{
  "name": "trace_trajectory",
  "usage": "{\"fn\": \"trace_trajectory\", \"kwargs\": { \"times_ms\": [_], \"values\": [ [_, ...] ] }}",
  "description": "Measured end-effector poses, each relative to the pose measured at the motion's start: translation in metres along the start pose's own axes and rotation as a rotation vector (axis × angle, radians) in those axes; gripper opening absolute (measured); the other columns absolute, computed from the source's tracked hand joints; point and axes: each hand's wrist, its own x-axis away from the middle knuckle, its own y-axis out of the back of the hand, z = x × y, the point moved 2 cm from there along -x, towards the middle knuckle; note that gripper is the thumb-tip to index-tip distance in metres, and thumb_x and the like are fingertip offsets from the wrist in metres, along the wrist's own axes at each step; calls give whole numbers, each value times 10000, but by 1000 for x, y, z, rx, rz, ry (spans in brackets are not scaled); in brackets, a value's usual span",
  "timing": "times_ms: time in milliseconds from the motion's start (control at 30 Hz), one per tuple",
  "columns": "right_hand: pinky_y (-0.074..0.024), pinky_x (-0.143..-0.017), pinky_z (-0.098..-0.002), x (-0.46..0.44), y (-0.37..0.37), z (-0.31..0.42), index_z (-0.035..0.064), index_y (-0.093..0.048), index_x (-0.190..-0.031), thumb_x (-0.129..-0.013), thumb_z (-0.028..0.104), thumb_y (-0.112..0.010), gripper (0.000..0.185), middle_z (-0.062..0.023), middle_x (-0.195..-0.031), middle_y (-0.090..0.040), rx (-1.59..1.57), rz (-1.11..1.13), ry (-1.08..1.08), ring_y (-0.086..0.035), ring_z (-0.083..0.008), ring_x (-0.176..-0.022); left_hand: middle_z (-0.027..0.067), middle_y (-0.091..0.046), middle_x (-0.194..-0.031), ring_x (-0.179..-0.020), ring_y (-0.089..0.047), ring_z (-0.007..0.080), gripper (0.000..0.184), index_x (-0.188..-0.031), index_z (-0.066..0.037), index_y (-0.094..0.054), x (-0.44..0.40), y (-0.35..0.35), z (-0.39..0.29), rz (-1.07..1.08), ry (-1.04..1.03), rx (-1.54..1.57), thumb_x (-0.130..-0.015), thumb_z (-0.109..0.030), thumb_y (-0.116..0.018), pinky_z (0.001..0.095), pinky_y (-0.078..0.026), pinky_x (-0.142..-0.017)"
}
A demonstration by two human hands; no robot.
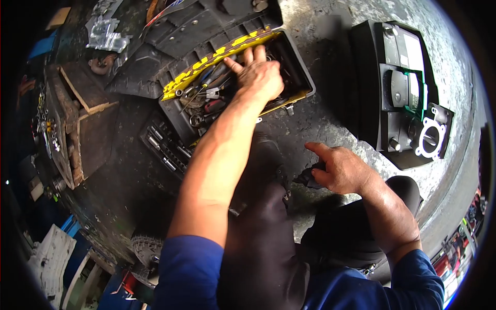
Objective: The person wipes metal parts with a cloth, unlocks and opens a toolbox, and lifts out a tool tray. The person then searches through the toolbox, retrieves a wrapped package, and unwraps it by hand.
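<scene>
My left hand point(258, 77) reaches into an open black toolbox point(306, 77) with a worn yellow edge. Its fingers are spread over the loose tools, the fingertips partly hidden among them; no held tool shows. Under and beside the hand lie screwdrivers point(206, 80), a red-handled tool point(214, 106) and other metal tools. My right hand point(341, 168) hovers over the floor at the right of the toolbox, index finger stretched out and thumb apart. A dark cloth-like thing point(308, 178) lies at its thumb; whether the curled fingers hold it is unclear.
A socket set point(163, 147) lies left of my left forearm. On the right stands a black battery point(395, 93) with a metal gasket-like part point(430, 138) by its corner. A wooden box-like piece point(93, 139) stands left; metal parts point(106, 33) lie upper left.
</scene>
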Motion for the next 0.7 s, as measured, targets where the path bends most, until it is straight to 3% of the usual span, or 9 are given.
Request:
{"fn": "trace_trajectory", "kwargs": {
  "times_ms": [67,200,300,467,600,700],
  "values": [
    [-549,-835,-487,-2,-6,-7,-28,-474,-1434,-836,162,-675,659,-258,-890,-717,14,-59,67,-706,-426,-934,175,-314,-1591,-1531,-174,403,303,-1136,-137,-752,5,-16,13,-100,-88,-18,-893,-316,-723,856,-32,-1097],
    [-551,-848,-481,-8,-10,-5,-22,-469,-1439,-841,160,-672,657,-264,-914,-721,24,-24,74,-705,-422,-962,190,-234,-1635,-1533,-117,458,410,-1228,-130,-707,5,-18,-1,-200,-5,75,-889,-358,-735,868,-33,-1077],
    [-549,-853,-485,-9,-10,0,-22,-473,-1435,-845,160,-672,649,-264,-936,-723,30,24,60,-704,-419,-966,187,-172,-1663,-1538,-59,485,386,-1244,-159,-712,-7,-13,-11,13,116,-3,-870,-250,-687,884,-12,-1057],
    [-534,-901,-502,-7,-4,2,-46,-471,-1423,-852,196,-683,656,-273,-960,-715,5,13,45,-679,-438,-1012,193,-170,-1670,-1553,-31,492,369,-1211,-196,-742,1,5,-13,176,60,35,-850,-173,-669,872,5,-1076],
    [-547,-856,-495,-5,-3,-5,-31,-473,-1429,-848,161,-674,643,-266,-936,-723,3,-33,65,-700,-429,-968,156,-147,-1702,-1567,5,466,345,-1221,-237,-756,16,8,-3,263,-58,27,-888,-235,-668,813,-37,-1140],
    [-532,-919,-506,-3,1,-1,-53,-477,-1414,-861,190,-671,634,-275,-969,-715,-2,-18,61,-679,-435,-1027,154,-138,-1706,-1567,-30,459,329,-1224,-229,-761,21,12,7,249,-87,38,-909,-233,-665,762,-80,-1178]
  ]
}}
